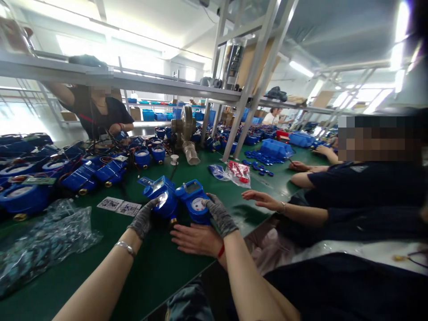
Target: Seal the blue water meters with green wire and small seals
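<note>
My left hand (pixel 143 219), in a grey fingerless glove, grips the side of a blue water meter (pixel 169 203), thumb on its round dial. This meter tilts and has a flip-up lid and a brass end. My right hand (pixel 219 215), gloved alike, holds a second blue water meter (pixel 193 189) with a small display and a white dial. The two meters stand side by side just above or on the green table; the exact contact is hidden. A co-worker's bare hand (pixel 197 239) with a red cord lies flat under my right wrist, near the second meter's base.
Many blue meters with wires (pixel 25 191) crowd the left side. Printed label sheets (pixel 118 206) and a plastic bag of small parts (pixel 50 240) lie nearer. Bags of red parts (pixel 238 173) and a blue bin (pixel 274 149) are beyond. Co-workers sit close on the right; a metal shelf post (pixel 245 102) rises ahead.
</note>
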`<move>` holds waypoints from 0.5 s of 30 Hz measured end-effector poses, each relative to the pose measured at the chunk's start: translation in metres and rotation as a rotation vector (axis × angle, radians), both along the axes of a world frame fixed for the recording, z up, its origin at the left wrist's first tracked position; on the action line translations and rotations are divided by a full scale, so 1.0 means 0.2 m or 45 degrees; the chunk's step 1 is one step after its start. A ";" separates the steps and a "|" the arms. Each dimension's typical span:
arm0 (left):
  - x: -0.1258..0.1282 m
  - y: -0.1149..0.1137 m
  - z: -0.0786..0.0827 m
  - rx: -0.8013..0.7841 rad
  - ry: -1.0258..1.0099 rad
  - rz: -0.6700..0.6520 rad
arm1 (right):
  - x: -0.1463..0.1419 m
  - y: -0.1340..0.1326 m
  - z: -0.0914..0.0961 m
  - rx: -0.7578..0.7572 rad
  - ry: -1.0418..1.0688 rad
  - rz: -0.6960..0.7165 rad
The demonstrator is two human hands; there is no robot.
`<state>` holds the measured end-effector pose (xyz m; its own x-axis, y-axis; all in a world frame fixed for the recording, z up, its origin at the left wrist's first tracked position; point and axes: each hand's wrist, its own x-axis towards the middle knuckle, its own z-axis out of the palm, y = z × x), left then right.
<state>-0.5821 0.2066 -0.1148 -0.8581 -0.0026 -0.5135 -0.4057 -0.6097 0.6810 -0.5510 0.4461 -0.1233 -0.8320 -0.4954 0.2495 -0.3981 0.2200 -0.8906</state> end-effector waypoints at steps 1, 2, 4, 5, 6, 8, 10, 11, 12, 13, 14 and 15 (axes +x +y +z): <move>0.03 -0.01 0.00 -0.025 0.009 0.043 | 0.00 0.06 0.02 -0.013 -0.031 -0.014; 0.07 -0.02 0.01 -0.062 0.022 0.090 | -0.01 0.10 0.05 -0.055 -0.107 -0.041; 0.18 -0.06 0.03 -0.154 0.085 0.168 | -0.06 0.16 0.10 -0.171 -0.311 -0.162; 0.25 -0.08 0.04 -0.212 0.119 0.193 | -0.08 0.17 0.11 -0.227 -0.416 -0.226; 0.32 -0.11 0.05 -0.269 0.148 0.201 | -0.11 0.16 0.11 -0.277 -0.512 -0.273; 0.48 -0.17 0.07 -0.356 0.174 0.210 | -0.15 0.13 0.09 -0.336 -0.627 -0.296; 0.63 -0.22 0.08 -0.420 0.177 0.262 | -0.14 0.08 0.06 -0.355 -0.684 -0.260; 0.70 -0.24 0.09 -0.454 0.189 0.306 | -0.12 0.05 0.06 -0.348 -0.694 -0.234; 0.76 -0.26 0.09 -0.495 0.205 0.349 | -0.08 0.02 0.06 -0.307 -0.662 -0.199; 0.82 -0.27 0.09 -0.543 0.227 0.385 | -0.04 0.00 0.09 -0.214 -0.551 -0.158; 0.87 -0.28 0.08 -0.594 0.249 0.409 | 0.01 -0.01 0.12 -0.091 -0.384 -0.107; 0.91 -0.28 0.07 -0.641 0.269 0.427 | 0.07 -0.01 0.18 0.027 -0.192 -0.065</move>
<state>-0.4003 0.1503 -0.0998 -0.8514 -0.4851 -0.1994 -0.0741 -0.2651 0.9614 -0.5373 0.4438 -0.0880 -0.8835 -0.4555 0.1097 -0.2479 0.2560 -0.9344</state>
